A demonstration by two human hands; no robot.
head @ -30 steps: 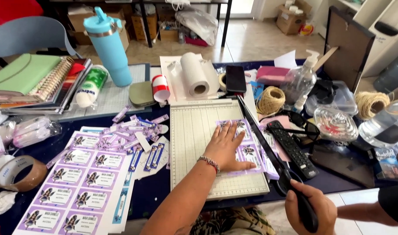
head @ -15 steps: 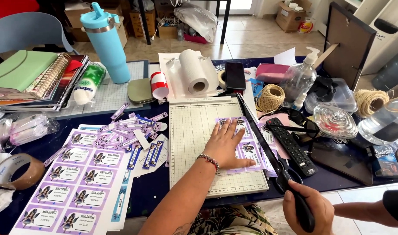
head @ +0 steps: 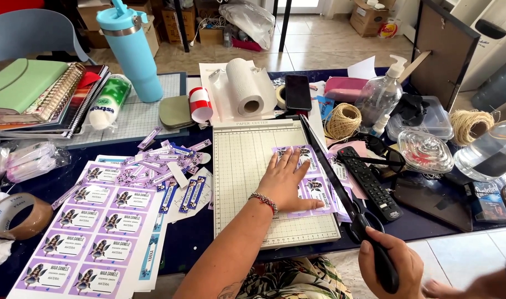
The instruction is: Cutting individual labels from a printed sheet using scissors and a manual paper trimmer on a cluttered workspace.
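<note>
Your left hand [head: 289, 180] lies flat on a purple label sheet [head: 314, 185] on the paper cutter, under the blade arm. A larger sheet of purple-and-white rectangular labels [head: 84, 232] sits at the bench's near left corner. Cut label strips [head: 164, 163], purple and blue, are heaped just left of the cutter. A dark phone [head: 298, 92] lies screen-up, blank, behind the cutter. A small dark box [head: 490, 200] is at far right. Cardboard boxes [head: 369, 16] stand on the floor beyond.
</note>
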